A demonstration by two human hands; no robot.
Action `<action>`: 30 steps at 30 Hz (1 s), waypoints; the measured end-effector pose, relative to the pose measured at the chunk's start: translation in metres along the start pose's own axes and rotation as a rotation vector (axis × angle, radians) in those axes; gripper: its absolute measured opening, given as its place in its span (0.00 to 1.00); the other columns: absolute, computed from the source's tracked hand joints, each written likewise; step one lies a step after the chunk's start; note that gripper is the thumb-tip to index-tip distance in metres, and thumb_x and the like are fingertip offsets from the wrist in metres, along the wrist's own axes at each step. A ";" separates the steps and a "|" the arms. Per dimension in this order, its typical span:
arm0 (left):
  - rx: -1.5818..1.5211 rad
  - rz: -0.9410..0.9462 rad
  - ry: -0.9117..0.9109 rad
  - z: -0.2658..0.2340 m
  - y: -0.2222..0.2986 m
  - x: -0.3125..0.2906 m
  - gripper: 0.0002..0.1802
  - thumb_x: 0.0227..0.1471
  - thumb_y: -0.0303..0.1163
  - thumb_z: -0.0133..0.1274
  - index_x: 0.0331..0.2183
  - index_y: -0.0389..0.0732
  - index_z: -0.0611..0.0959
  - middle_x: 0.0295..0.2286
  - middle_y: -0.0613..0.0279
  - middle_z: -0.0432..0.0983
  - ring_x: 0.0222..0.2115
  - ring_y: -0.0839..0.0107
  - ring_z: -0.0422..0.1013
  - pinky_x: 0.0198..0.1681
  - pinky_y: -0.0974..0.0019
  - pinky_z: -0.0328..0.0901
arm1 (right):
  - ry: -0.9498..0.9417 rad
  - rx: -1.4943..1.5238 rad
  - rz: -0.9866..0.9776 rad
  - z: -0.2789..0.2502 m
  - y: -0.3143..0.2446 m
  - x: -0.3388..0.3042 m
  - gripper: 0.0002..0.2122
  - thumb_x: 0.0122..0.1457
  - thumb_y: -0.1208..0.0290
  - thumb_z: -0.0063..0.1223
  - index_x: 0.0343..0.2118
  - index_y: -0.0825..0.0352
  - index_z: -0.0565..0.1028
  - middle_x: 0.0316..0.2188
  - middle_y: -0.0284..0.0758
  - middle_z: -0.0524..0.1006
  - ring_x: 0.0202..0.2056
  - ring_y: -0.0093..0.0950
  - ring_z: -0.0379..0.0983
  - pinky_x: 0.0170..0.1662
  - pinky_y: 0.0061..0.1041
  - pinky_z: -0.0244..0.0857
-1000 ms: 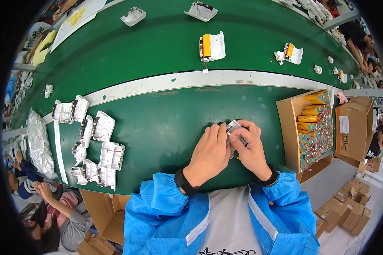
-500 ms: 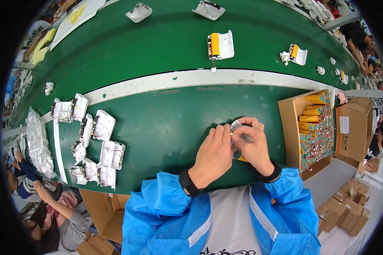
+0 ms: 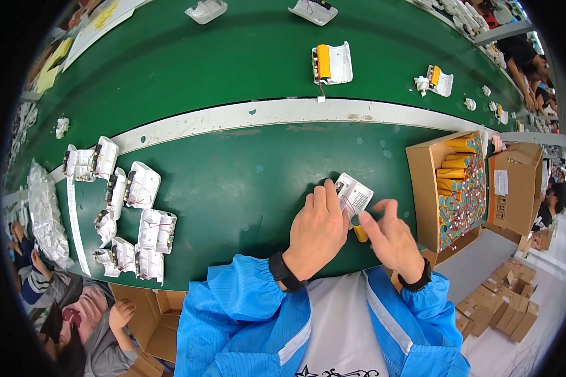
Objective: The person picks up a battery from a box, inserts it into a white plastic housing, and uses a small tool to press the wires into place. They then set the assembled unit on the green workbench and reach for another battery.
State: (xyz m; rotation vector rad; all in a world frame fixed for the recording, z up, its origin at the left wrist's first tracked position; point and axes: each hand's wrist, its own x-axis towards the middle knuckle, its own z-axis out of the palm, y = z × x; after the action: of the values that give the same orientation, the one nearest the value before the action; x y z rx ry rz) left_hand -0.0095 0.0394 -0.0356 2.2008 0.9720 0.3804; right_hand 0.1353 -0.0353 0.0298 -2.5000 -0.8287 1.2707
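Observation:
My left hand [image 3: 319, 225] is closed on the left edge of a white plastic housing [image 3: 358, 196], its back turned up. The slotted grille of the housing shows, with thin wires at its near side; the part under my fingers is hidden. Just below the housing lies a yellow cylindrical battery [image 3: 361, 234], partly covered. To the right is my right hand [image 3: 396, 242], thumb and forefinger apart. The thumb tip is close beside the battery; whether it touches cannot be told.
White housing halves [image 3: 157, 229] with circuit boards stand grouped at the left, near a plastic bag [image 3: 49, 217]. A cardboard box [image 3: 424, 207] of wired yellow batteries is at the right. Beyond a white rail [image 3: 283, 113], more housings [image 3: 340, 63] lie on the green surface. Other people sit at the left.
My right hand has let go of the housing and moved down and right, its fingers spreading. More of the housing and battery shows. My left hand has stayed nearly in place.

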 end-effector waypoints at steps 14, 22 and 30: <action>0.076 -0.023 0.005 0.011 0.011 -0.010 0.37 0.47 0.30 0.62 0.53 0.20 0.67 0.35 0.47 0.69 0.33 0.56 0.75 0.29 0.64 0.73 | 0.327 -0.228 -0.329 0.004 0.005 -0.017 0.14 0.51 0.66 0.65 0.40 0.65 0.80 0.42 0.45 0.67 0.43 0.39 0.70 0.44 0.34 0.68; 0.099 0.028 0.010 0.007 0.007 -0.013 0.37 0.46 0.29 0.60 0.54 0.18 0.66 0.36 0.47 0.70 0.33 0.61 0.75 0.28 0.68 0.73 | 0.339 -0.179 -0.805 0.012 0.000 0.013 0.18 0.43 0.74 0.68 0.41 0.63 0.81 0.50 0.48 0.66 0.48 0.45 0.69 0.52 0.39 0.68; -0.208 -0.031 -0.152 -0.011 -0.006 -0.016 0.42 0.46 0.25 0.58 0.58 0.15 0.59 0.41 0.38 0.67 0.40 0.47 0.73 0.40 0.58 0.73 | 0.348 -0.003 -0.843 0.035 0.010 0.025 0.18 0.41 0.76 0.69 0.40 0.62 0.83 0.54 0.47 0.67 0.53 0.44 0.70 0.58 0.41 0.66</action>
State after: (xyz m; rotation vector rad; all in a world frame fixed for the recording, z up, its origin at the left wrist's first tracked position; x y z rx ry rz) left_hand -0.0290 0.0361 -0.0313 1.9926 0.8443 0.2823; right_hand 0.1225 -0.0309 -0.0125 -1.8959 -1.5289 0.5273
